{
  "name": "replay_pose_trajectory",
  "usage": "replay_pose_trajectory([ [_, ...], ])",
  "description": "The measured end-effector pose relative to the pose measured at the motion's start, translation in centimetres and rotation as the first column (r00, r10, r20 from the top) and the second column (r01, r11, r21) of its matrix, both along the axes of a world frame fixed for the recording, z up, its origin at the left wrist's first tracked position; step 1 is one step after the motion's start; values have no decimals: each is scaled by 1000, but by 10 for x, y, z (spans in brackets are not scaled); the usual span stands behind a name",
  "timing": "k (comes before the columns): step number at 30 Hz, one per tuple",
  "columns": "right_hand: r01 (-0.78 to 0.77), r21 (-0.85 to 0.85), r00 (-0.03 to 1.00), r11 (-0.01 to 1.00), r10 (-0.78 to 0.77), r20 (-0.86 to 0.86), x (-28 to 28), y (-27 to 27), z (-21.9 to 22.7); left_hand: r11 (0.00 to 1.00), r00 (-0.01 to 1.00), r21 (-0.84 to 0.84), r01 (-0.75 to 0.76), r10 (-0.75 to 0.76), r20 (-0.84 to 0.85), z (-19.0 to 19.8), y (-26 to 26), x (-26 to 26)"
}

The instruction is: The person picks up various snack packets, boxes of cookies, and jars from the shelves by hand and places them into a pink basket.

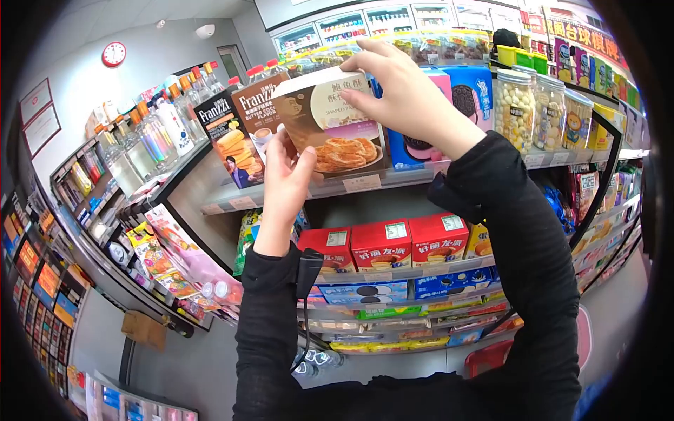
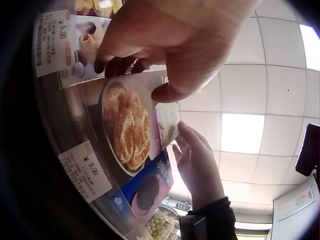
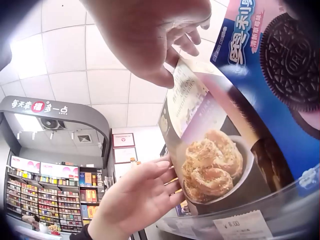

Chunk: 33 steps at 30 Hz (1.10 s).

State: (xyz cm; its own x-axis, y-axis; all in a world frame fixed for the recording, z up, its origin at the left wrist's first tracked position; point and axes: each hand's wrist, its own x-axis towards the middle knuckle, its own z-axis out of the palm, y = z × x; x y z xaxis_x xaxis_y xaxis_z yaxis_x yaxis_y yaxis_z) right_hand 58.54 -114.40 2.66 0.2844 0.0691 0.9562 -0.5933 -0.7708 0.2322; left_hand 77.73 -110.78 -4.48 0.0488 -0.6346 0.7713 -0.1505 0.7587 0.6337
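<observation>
Both hands are on a brown and cream pastry box (image 1: 330,133), printed with a plate of golden pastries, at the front of the top shelf. My left hand (image 1: 286,168) grips its lower left edge, thumb toward the front. From above, my right hand (image 1: 400,91) pinches the top edge, the thumb on the front panel and the other fingers reaching over the top. In the right wrist view, the box (image 3: 205,135) leans near a blue Oreo box (image 3: 275,85). Two Franzzi boxes (image 1: 232,144) stand left of it.
Price tags line the shelf edge (image 1: 361,182). Jars of sweets (image 1: 516,109) stand to the right, glass bottles (image 1: 151,137) to the left. Red snack boxes (image 1: 381,245) fill the shelf below. A black frame bar (image 1: 597,186) bounds the display on the right.
</observation>
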Motion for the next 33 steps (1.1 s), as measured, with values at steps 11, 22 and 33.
replay_pose_trajectory([
  [11, -332, 221, 925, 917, 362, -113, -16, 13, -9, 992, 990, 80, 94, -102, 99, 10, 11, 20],
  [22, -440, 101, 894, 892, 446, -49, -27, 60, 18, 934, 941, -178, -310, 328, 85, 26, 56, 55],
  [33, -378, 586, 914, 717, 389, 114, -202, 103, -124, 963, 977, 232, 133, -167, 132, -106, 65, -85],
])
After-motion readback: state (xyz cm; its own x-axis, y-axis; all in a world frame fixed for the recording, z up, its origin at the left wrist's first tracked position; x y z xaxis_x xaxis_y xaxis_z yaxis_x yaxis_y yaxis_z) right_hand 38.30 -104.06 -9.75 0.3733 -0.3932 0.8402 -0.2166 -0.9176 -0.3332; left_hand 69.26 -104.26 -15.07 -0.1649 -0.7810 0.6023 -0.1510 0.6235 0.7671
